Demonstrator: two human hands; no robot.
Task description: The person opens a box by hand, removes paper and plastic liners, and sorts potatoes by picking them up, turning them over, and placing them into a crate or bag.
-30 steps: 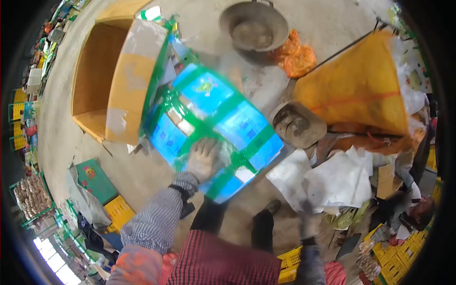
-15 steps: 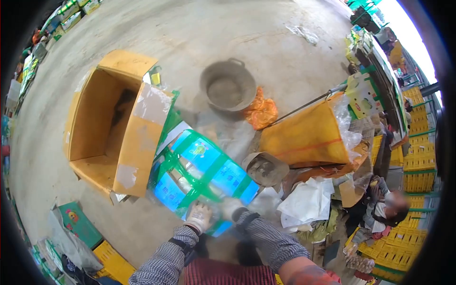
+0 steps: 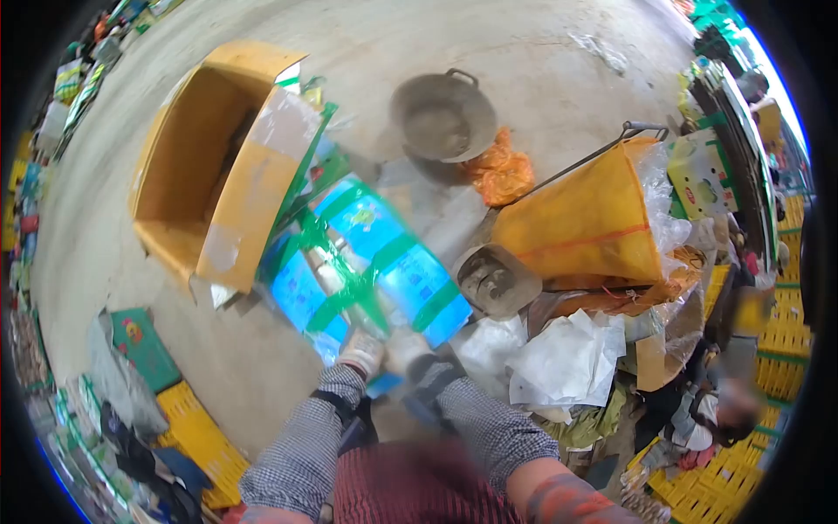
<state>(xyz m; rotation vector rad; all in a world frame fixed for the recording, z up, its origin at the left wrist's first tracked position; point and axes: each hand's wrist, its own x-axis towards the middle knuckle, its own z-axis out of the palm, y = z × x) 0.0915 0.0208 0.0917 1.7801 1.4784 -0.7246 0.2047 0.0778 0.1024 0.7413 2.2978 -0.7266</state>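
Note:
A blue carton [image 3: 408, 278] bound with green tape lies in front of me, its two top flaps parted by a gap that shows pale contents. At its near edge, my left hand [image 3: 361, 351] and my right hand [image 3: 407, 348] sit close together in whitish gloves. Both touch the end of the green tape [image 3: 365, 301] where the flaps meet. The fingers are bent down over the box edge, blurred and partly hidden, so what they pinch is unclear.
Left stands an open brown box [image 3: 253, 192]. Ahead are a dark basin [image 3: 443, 118] and an orange bag [image 3: 499, 170]. Rightward are a metal scoop-like container [image 3: 496, 281], a yellow sack [image 3: 580, 218], white sheets [image 3: 567, 360] and a seated person [image 3: 698, 419]. Yellow crates [image 3: 199, 441] lie lower left.
My hands have come closer together at the carton's near edge, the right one moving left. The view has shifted, and the carton's gap and tape show more clearly.

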